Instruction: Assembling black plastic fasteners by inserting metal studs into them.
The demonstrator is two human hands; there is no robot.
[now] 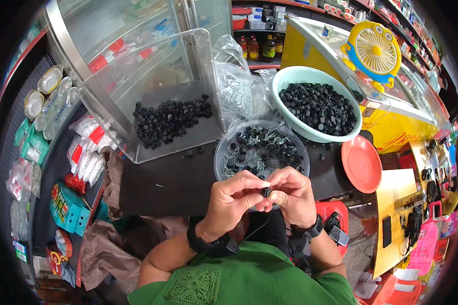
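Observation:
Between the fingertips of both hands sits a small round black plastic cap (265, 192). My left hand (234, 198) pinches it from the left, and my right hand (293, 195) grips it from the right. Both hands are closed and meet over the near rim of a clear round tub (220, 161). Loose black caps and many small silvery metal pieces, perhaps screws, lie mixed in that tub. Whether a metal piece sits in the held cap is hidden by my fingers.
A clear square bin (130, 147) with black caps stands at left on the dark table (183, 195). Behind the tub are a bag of metal pieces (237, 96) and a pale green basin (285, 127) heaped with caps. A red plate (361, 165) lies at right.

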